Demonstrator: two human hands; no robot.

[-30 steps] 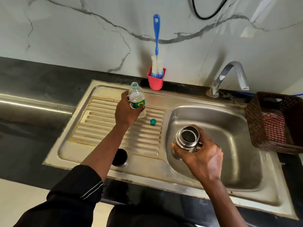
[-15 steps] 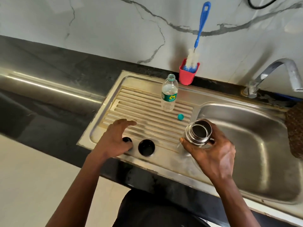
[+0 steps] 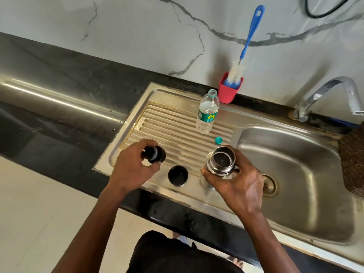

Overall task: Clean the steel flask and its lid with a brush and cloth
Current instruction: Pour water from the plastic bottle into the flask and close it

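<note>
Being gripped round its neck by the curled right hand (image 3: 240,186), the open flask (image 3: 221,161) could be dropped if wet, likewise the lid (image 3: 154,155) pinched in the left hand (image 3: 130,170).

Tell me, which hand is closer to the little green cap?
Right. The right hand holds the steel flask close beside the green cap. The left hand grips the black lid farther off to the cap's left.
</note>
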